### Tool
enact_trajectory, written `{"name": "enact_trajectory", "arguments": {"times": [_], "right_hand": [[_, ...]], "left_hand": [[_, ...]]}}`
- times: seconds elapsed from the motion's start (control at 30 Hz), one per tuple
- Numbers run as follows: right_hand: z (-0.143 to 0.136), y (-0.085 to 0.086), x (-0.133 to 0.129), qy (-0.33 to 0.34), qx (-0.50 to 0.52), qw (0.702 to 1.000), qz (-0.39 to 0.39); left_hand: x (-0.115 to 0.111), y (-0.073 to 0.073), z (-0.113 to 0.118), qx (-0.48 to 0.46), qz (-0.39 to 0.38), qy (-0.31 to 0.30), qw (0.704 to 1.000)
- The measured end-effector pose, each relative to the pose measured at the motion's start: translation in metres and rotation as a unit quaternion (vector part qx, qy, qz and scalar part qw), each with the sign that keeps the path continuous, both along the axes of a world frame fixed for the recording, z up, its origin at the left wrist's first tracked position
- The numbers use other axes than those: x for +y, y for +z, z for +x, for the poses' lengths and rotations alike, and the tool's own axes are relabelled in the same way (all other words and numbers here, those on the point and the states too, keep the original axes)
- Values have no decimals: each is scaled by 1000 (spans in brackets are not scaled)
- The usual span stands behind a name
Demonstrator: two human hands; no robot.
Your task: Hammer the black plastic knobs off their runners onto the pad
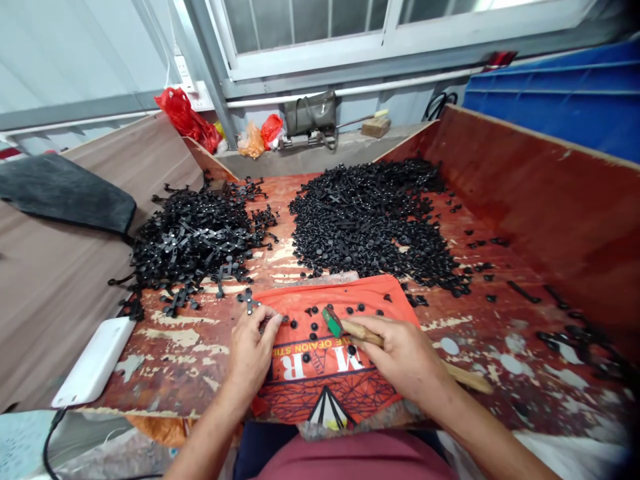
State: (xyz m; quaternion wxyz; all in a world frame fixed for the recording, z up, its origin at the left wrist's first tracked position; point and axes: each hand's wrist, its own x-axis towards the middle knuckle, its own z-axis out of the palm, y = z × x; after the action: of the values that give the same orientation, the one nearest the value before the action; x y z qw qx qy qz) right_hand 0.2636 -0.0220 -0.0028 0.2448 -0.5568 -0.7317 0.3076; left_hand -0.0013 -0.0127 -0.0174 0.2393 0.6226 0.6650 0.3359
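Hazard noted: the hammer (333, 325) could strike the left hand (253, 347) if misaimed, given their closeness; loose black studs (313, 327) could scatter if the red cloth (345, 381) is jolted. The left hand extends from near left, pinching a linked black part (249, 302) at the cloth's far-left corner. The right hand (407, 352), angled from near right, grips the hammer's handle.

Over the orange cloth (370, 290) slants a wooden-handled, green-marked hammer (336, 325) among scattered black knobs (313, 327), with a black crossed linkage (249, 302) at the cloth's far-left corner.
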Motion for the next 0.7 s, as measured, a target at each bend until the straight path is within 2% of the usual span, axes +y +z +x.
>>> {"name": "enact_trajectory", "arguments": {"times": [0.27,0.43,0.7], "right_hand": [[3,-7,1,-6,10,1000,-5],[-1,-5,1,11,11,1000,10],[-4,-3,2,23,21,1000,1]], "left_hand": [[-3,-19,1,1,-30,7,1000],[-5,-19,6,-8,-29,15,999],[-9,-14,9,98,-29,23,995]]}}
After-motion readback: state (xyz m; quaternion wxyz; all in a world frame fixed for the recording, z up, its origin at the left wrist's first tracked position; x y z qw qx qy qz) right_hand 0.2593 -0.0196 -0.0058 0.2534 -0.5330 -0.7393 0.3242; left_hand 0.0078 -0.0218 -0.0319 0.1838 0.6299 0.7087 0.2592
